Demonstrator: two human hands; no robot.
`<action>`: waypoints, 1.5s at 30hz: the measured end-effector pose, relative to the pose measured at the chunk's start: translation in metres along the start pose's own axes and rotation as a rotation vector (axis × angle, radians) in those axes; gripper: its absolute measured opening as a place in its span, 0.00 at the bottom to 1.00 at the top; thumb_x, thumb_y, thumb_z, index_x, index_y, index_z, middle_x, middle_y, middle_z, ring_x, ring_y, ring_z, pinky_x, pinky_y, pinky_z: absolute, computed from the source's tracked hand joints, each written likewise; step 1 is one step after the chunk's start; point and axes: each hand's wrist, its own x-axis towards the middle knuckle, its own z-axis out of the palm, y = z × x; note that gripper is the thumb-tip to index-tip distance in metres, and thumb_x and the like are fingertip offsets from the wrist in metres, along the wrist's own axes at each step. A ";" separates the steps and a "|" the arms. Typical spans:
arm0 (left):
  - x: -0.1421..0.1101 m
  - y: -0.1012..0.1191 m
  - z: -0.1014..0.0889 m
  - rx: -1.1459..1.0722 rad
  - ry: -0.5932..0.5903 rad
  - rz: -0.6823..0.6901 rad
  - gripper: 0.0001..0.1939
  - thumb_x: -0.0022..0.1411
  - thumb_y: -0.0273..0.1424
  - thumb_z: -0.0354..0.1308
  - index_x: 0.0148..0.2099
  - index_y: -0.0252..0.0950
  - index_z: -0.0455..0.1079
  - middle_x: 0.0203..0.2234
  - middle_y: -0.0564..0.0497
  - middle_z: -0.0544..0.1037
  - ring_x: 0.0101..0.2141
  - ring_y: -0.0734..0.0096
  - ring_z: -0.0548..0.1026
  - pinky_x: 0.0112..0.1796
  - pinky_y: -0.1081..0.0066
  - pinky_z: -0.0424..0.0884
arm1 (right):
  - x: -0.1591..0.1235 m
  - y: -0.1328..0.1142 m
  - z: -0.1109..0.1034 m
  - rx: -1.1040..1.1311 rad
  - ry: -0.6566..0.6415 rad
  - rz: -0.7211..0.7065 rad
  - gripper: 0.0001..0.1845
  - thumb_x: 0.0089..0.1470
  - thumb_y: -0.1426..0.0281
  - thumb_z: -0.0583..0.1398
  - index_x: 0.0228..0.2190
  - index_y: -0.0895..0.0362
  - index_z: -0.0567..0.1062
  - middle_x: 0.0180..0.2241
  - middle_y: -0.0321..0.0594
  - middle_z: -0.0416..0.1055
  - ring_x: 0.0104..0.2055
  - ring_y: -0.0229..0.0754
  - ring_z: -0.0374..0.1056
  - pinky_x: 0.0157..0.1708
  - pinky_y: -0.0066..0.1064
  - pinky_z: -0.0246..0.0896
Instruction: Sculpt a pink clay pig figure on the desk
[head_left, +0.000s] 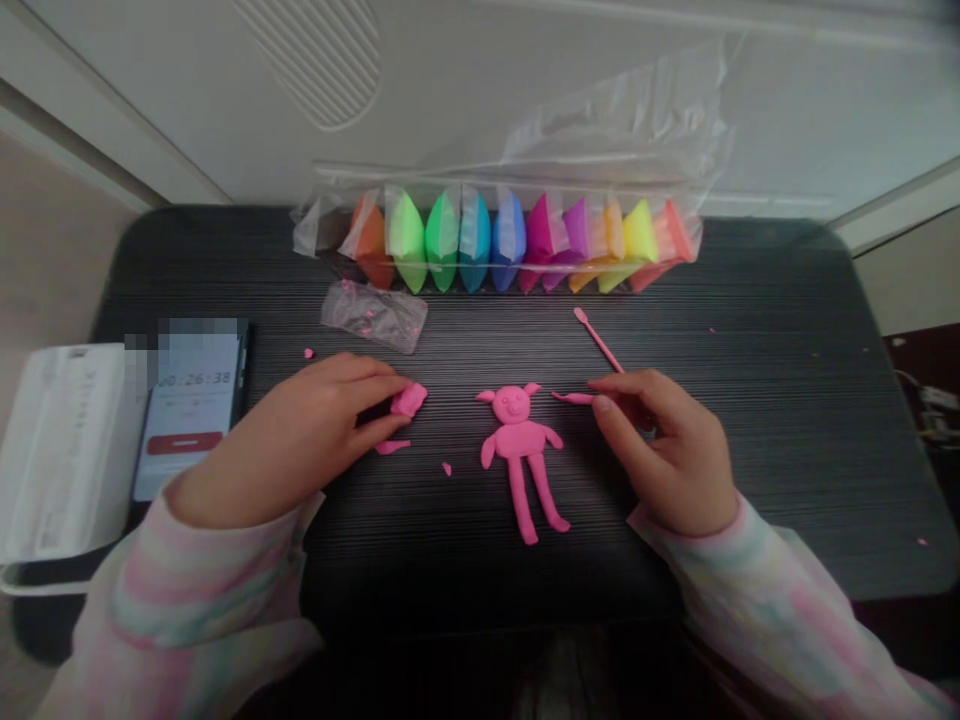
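A flat pink clay pig figure [523, 440] lies on the dark table, with ears, snout, arms and two long legs. To its left, my left hand [330, 420] pinches a lump of pink clay [409, 400] between thumb and fingers. A flat pink clay scrap [393, 447] lies just below those fingertips. On the figure's right, my right hand [664, 445] grips a thin pink modelling tool [574, 398], its pointed end toward the pig's head. Another pink modelling tool [598, 339] rests on the table above my right hand.
A clear bag [495, 275] of several coloured clay packets stands along the table's back edge. In front of it lies a crumpled plastic wrapper [375, 316]. A phone [187, 410] showing a timer leans by a white box [67, 450] at left. Small pink crumbs [447, 468] are scattered about.
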 end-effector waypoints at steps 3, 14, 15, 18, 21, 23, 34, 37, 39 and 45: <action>0.003 0.000 0.002 0.013 0.011 0.019 0.16 0.60 0.40 0.46 0.38 0.36 0.70 0.34 0.48 0.74 0.36 0.65 0.71 0.40 0.65 0.64 | 0.000 0.002 0.001 0.010 0.014 -0.001 0.07 0.52 0.70 0.55 0.34 0.55 0.71 0.28 0.37 0.68 0.25 0.35 0.61 0.25 0.30 0.56; 0.007 0.006 0.002 -0.069 0.111 0.086 0.11 0.58 0.35 0.50 0.33 0.35 0.69 0.29 0.50 0.74 0.33 0.68 0.71 0.37 0.69 0.64 | -0.001 0.003 0.001 0.053 0.040 -0.047 0.05 0.51 0.73 0.56 0.33 0.55 0.70 0.28 0.37 0.67 0.26 0.36 0.60 0.26 0.30 0.57; 0.007 0.010 0.001 -0.131 0.148 0.101 0.09 0.57 0.34 0.52 0.32 0.35 0.69 0.29 0.50 0.74 0.34 0.69 0.71 0.38 0.70 0.64 | -0.002 0.002 0.001 0.055 0.047 -0.065 0.06 0.51 0.74 0.56 0.33 0.55 0.70 0.28 0.38 0.67 0.27 0.36 0.61 0.26 0.30 0.58; 0.004 0.031 0.000 -0.380 0.185 0.153 0.04 0.54 0.31 0.56 0.30 0.35 0.68 0.31 0.51 0.75 0.36 0.73 0.71 0.40 0.75 0.65 | -0.004 -0.003 0.000 0.086 0.072 -0.222 0.08 0.50 0.75 0.56 0.36 0.56 0.69 0.30 0.40 0.69 0.32 0.39 0.64 0.29 0.31 0.60; -0.001 0.058 0.001 -0.621 0.004 0.207 0.02 0.54 0.26 0.56 0.29 0.34 0.67 0.36 0.51 0.76 0.37 0.78 0.72 0.38 0.80 0.65 | -0.009 -0.012 0.001 0.194 0.046 -0.521 0.11 0.50 0.70 0.57 0.38 0.60 0.67 0.31 0.43 0.70 0.32 0.40 0.66 0.29 0.32 0.62; -0.004 0.073 0.003 -0.742 -0.122 0.210 0.01 0.54 0.25 0.56 0.30 0.34 0.67 0.30 0.54 0.77 0.32 0.81 0.73 0.36 0.82 0.65 | -0.013 -0.019 0.002 0.286 -0.003 -0.682 0.15 0.50 0.64 0.57 0.37 0.62 0.67 0.28 0.43 0.71 0.29 0.39 0.67 0.26 0.32 0.62; -0.006 0.084 0.018 -0.815 -0.206 0.139 0.04 0.56 0.27 0.54 0.30 0.34 0.66 0.25 0.55 0.75 0.26 0.82 0.72 0.29 0.82 0.64 | -0.017 -0.027 0.010 0.464 -0.111 -0.688 0.09 0.49 0.70 0.58 0.32 0.63 0.67 0.22 0.44 0.71 0.24 0.37 0.66 0.22 0.30 0.62; -0.004 0.085 0.020 -0.797 -0.227 0.137 0.04 0.57 0.29 0.53 0.31 0.35 0.66 0.26 0.55 0.75 0.28 0.80 0.72 0.30 0.81 0.65 | -0.018 -0.028 0.011 0.524 -0.133 -0.622 0.07 0.47 0.75 0.58 0.32 0.63 0.67 0.23 0.44 0.70 0.25 0.36 0.65 0.23 0.29 0.63; -0.003 0.085 0.021 -0.848 -0.240 0.095 0.03 0.57 0.29 0.53 0.33 0.35 0.65 0.28 0.55 0.74 0.28 0.80 0.72 0.31 0.81 0.65 | -0.019 -0.029 0.012 0.553 -0.143 -0.585 0.07 0.45 0.77 0.57 0.31 0.62 0.66 0.23 0.43 0.70 0.25 0.35 0.64 0.24 0.28 0.64; 0.000 0.085 0.022 -1.157 -0.321 -0.016 0.13 0.54 0.29 0.57 0.42 0.33 0.61 0.33 0.52 0.73 0.34 0.77 0.72 0.36 0.78 0.67 | -0.020 -0.029 0.012 0.562 -0.125 -0.522 0.08 0.47 0.79 0.57 0.32 0.61 0.67 0.26 0.40 0.70 0.28 0.34 0.66 0.28 0.26 0.67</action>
